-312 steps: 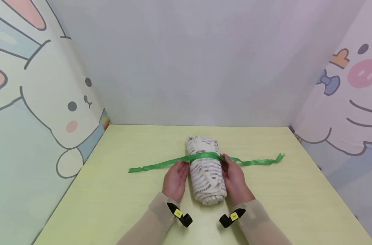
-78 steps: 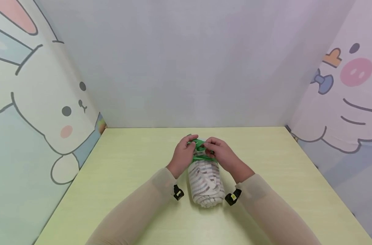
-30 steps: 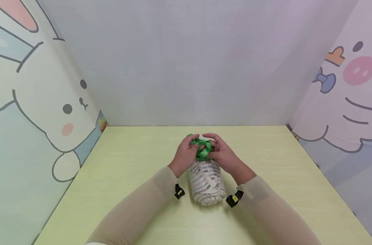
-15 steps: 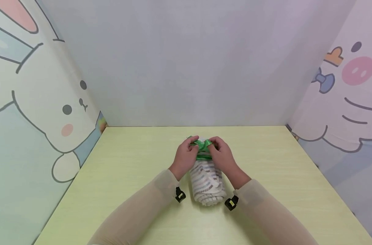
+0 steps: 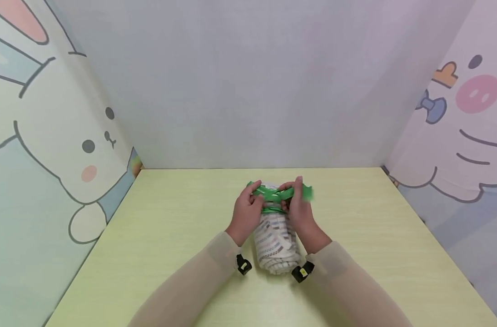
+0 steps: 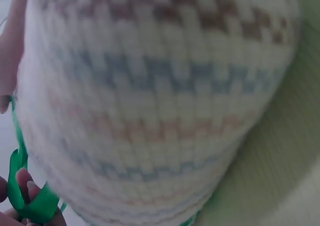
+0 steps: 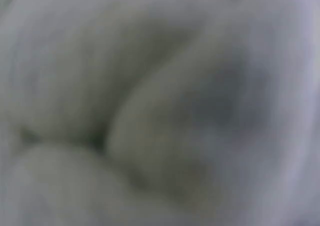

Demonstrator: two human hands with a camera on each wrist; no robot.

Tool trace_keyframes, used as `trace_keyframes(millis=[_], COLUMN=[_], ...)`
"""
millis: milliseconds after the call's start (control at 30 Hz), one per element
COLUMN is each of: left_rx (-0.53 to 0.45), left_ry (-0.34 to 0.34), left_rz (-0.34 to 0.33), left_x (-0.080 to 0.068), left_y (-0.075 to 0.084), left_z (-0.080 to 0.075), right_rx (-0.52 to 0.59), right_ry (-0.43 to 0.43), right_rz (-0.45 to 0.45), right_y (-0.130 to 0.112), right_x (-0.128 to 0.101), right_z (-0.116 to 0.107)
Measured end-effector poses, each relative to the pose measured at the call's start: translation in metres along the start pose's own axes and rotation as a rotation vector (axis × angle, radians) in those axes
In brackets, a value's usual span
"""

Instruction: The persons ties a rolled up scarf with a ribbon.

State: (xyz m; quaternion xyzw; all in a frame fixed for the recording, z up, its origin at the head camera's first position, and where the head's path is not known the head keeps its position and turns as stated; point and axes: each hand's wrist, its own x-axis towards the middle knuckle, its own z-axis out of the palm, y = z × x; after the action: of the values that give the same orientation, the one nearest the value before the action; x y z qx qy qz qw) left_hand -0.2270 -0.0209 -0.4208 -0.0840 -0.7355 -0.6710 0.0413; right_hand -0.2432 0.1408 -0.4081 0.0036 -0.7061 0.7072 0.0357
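A rolled white towel [image 5: 276, 247] with coloured zigzag stripes lies on the pale green table [image 5: 171, 236], its far half hidden by both hands. A green ribbon [image 5: 278, 194] is wound round the roll's far part and crossed on top. My left hand [image 5: 248, 210] pinches the ribbon at the roll's left side. On the right side, my right hand [image 5: 298, 209] pinches the other strand, whose end sticks out to the right. In the left wrist view the towel [image 6: 155, 101] fills the frame, with ribbon [image 6: 30, 201] between fingertips at lower left. The right wrist view is a blur.
Cartoon-printed walls stand close on the left [image 5: 48, 150] and right [image 5: 457, 136], with a plain wall [image 5: 256, 91] behind. The table's front edge lies below the frame.
Ten seconds ago the ribbon lay flat across the roll with long ends on the table. Both hands have since gathered it on top, and within the last half second drew the strands outward.
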Motion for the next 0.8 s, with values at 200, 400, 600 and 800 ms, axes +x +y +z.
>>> trace_keyframes(millis=[200, 400, 600, 800], left_rx=[-0.038, -0.101, -0.145, -0.271], left_ry=[0.028, 0.058, 0.12, 0.177], left_rz=[-0.022, -0.082, -0.122, -0.144], left_x=[-0.007, -0.015, -0.019, -0.022], left_y=[-0.003, -0.006, -0.012, -0.018], left_z=[-0.004, -0.006, -0.009, -0.012], right_rx=[0.22, 0.406, 0.465, 0.491], right_ry=[0.034, 0.021, 0.036, 0.041], right_rz=[0.099, 0.151, 0.168, 0.188], right_y=[0.001, 0.006, 0.015, 0.02], right_x=[-0.004, -0.011, -0.015, -0.017], right_z=[-0.005, -0.013, -0.02, -0.029])
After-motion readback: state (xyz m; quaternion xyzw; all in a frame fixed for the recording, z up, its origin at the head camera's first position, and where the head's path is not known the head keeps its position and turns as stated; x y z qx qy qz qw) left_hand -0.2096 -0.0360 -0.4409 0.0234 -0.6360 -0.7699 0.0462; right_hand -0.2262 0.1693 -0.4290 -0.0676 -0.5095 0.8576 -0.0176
